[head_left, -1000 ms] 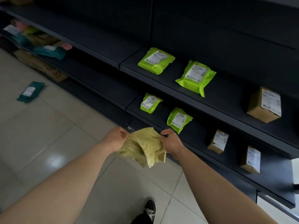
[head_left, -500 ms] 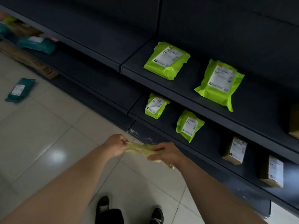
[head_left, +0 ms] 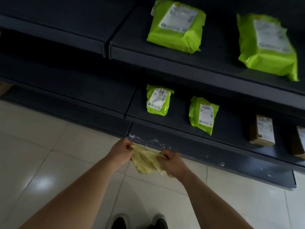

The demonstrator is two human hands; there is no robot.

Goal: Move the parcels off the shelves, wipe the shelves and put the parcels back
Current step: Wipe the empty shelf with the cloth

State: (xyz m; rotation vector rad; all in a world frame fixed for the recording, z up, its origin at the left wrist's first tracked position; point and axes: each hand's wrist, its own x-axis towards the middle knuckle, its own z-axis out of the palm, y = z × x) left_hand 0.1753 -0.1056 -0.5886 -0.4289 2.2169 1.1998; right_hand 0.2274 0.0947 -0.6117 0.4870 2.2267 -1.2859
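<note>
A yellow cloth (head_left: 146, 160) hangs between my two hands just in front of the bottom shelf's edge. My left hand (head_left: 119, 152) pinches its left corner and my right hand (head_left: 171, 163) grips its right side. Two large green parcels (head_left: 177, 25) (head_left: 267, 47) lie on the upper dark shelf (head_left: 132, 42). On the lower shelf (head_left: 138, 111) lie two small green parcels (head_left: 157, 100) (head_left: 203, 114). Two brown box parcels (head_left: 262, 130) (head_left: 299, 142) stand to their right on that same shelf.
The shelf base (head_left: 214, 159) by my hands shows white scuffs. The left shelf bays (head_left: 74, 27) hold nothing in view. Glossy pale floor tiles (head_left: 41, 162) spread below and left. My two dark shoes (head_left: 118, 223) (head_left: 159, 223) show at the bottom edge.
My view has moved in closer and lower toward the shelves, so the parcels look larger. Both hands still hold the cloth, which was stretched flat and now sags between them.
</note>
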